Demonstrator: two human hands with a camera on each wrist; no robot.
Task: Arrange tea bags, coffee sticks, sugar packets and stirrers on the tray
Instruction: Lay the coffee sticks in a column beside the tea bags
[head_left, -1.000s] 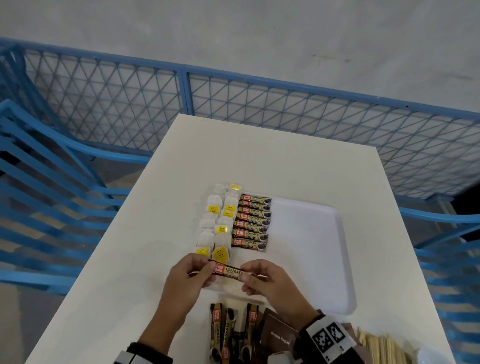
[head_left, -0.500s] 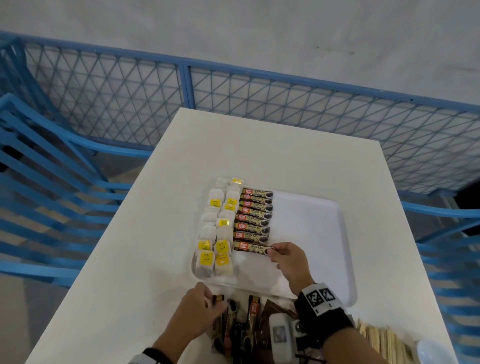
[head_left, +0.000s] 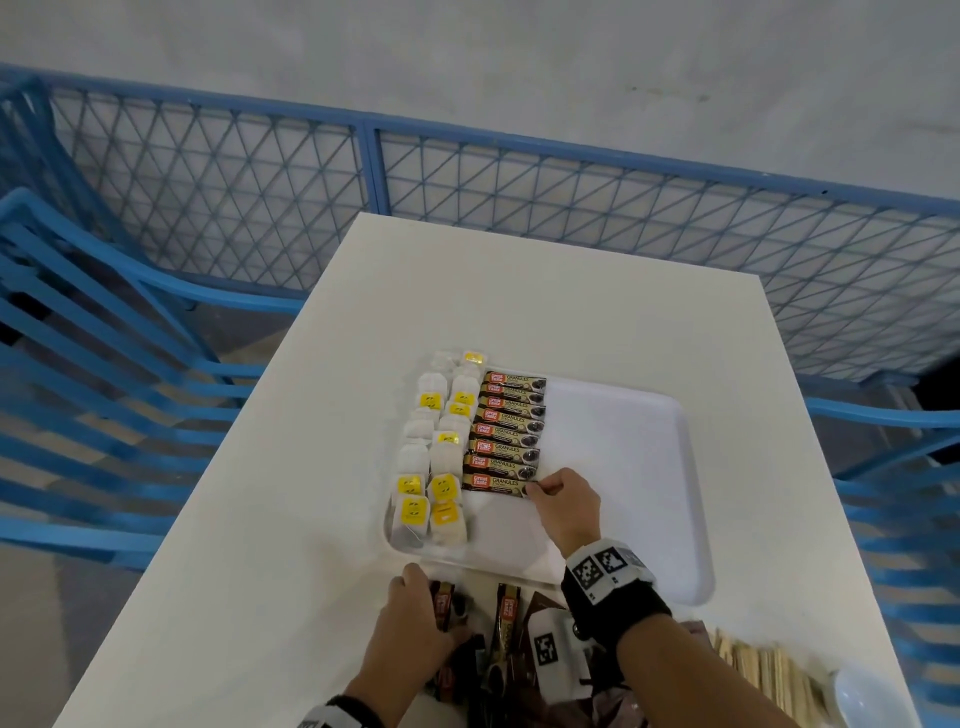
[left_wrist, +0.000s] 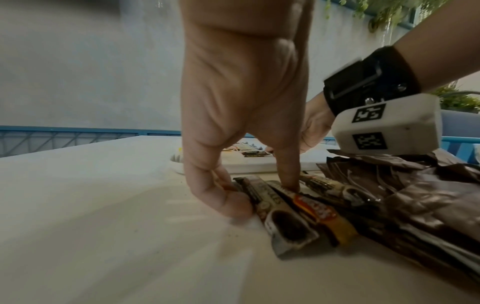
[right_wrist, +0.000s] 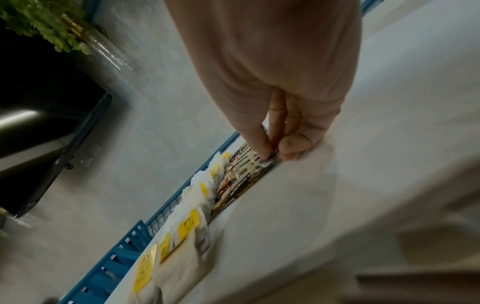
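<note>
Right hand (head_left: 563, 501) reaches forward over the tray (head_left: 634, 447), back of hand up. Its thumb and forefinger pinch the right end of the nearest coffee stick (head_left: 496, 483), other fingers tucked alongside. We note the right forearm bare, angled in from the near right of the tabletop (head_left: 519, 291). Left hand (head_left: 410, 623) is by the near edge, fingers pointing down: thumb against a loose coffee stick (left_wrist: 283, 224), forefinger tip pressing the next one. We cannot tell whether it grips.

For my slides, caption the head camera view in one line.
The right hand pinches the nearest coffee stick on the tray; the left hand grips loose sticks beside it.
</note>
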